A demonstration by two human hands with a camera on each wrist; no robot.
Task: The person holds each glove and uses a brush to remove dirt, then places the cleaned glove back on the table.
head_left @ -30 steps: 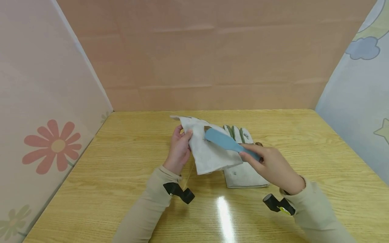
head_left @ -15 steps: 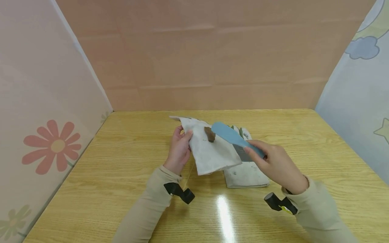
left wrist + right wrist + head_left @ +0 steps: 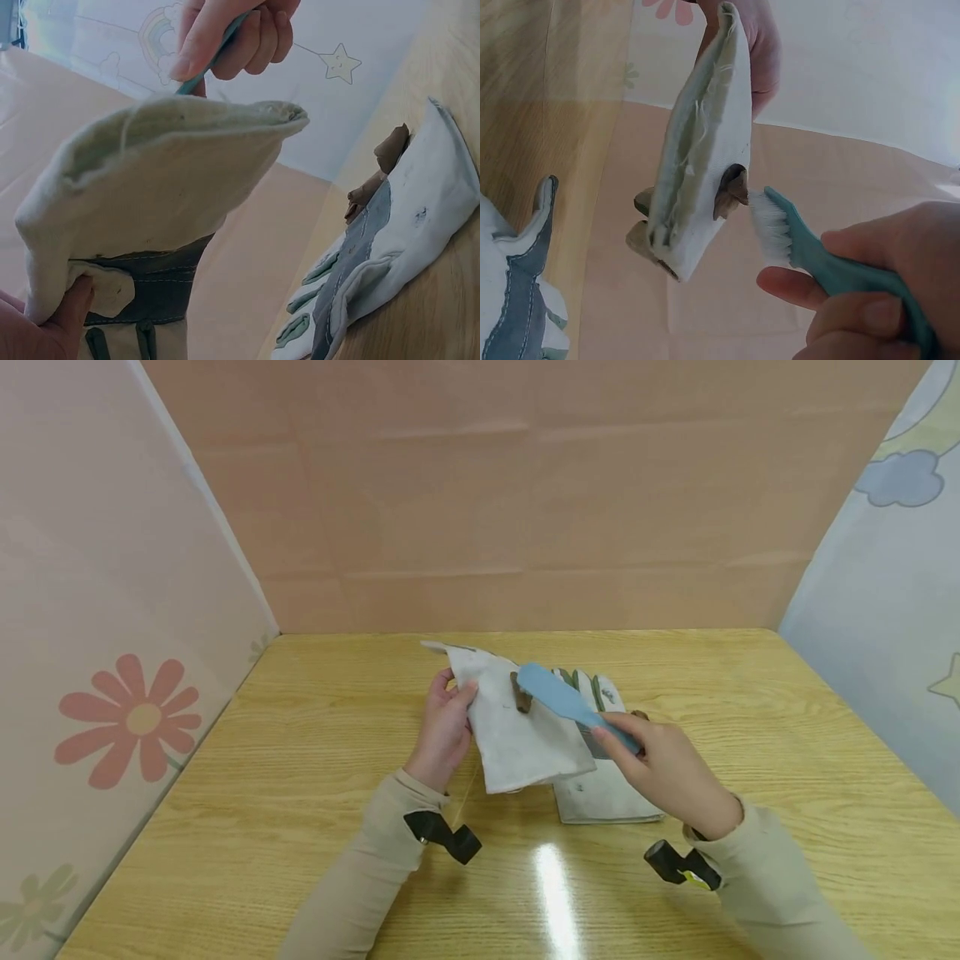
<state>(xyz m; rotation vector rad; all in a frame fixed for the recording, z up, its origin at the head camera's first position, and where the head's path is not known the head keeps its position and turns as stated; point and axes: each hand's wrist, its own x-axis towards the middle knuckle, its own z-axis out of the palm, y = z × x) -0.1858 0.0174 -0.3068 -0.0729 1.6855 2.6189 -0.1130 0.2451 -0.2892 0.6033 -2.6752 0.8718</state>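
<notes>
My left hand (image 3: 442,727) grips a white work glove (image 3: 517,752) with a grey palm band, raised off the table, its open cuff toward me. A brown crumpled lump (image 3: 521,695) sits on the glove's upper face. In my right hand (image 3: 675,768) is a blue brush (image 3: 562,697), pinched by the handle between thumb and fingers. Seen from the right wrist, its white bristles (image 3: 771,229) face the brown lump (image 3: 731,191) at very close range; whether they touch is unclear. The brush's back partly covers the lump in the head view.
A second matching glove (image 3: 607,793) lies flat on the wooden table (image 3: 315,718), under and right of the raised one. Brown lumps (image 3: 392,148) show along its far side in the left wrist view. Patterned panels (image 3: 112,568) flank the table, with a brownish sheet (image 3: 525,510) behind.
The brush first covered the brown lump, then lifted off to the right, and is now back against or near its right side. The left hand and glove have hardly moved.
</notes>
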